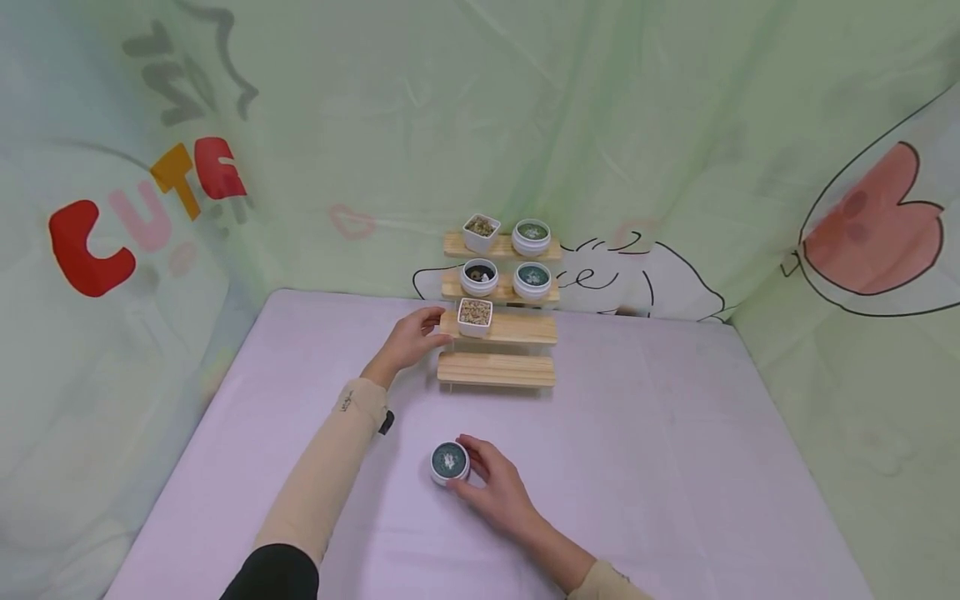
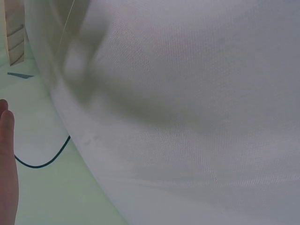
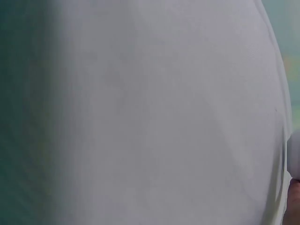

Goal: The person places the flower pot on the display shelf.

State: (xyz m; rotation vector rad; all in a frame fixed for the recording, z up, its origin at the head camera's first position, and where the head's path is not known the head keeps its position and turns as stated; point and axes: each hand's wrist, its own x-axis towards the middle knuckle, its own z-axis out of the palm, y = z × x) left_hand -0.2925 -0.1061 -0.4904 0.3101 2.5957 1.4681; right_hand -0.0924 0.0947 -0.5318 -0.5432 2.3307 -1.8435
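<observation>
A wooden tiered stand (image 1: 497,371) rises at the back middle in the head view. My left hand (image 1: 408,340) is at the left end of its third step from the top, fingers extended and thumb apart, fingertips right at the edge. In the left wrist view, only part of the left hand (image 2: 6,164) shows at the left edge. My right hand (image 1: 498,492) holds a small round white jar (image 1: 449,461) with a dark green, white-flecked top, thumb in front and fingers behind. The jar stands upright, low over the table, in front of the stand.
On the stand's upper steps are a square white cup (image 1: 481,233), a green-topped jar (image 1: 531,237), a dark-filled jar (image 1: 479,277) and another green-topped jar (image 1: 532,281). A square cup of grains (image 1: 475,317) sits lower. A pale cloth covers the table (image 1: 637,450); printed curtains (image 1: 465,108) surround it.
</observation>
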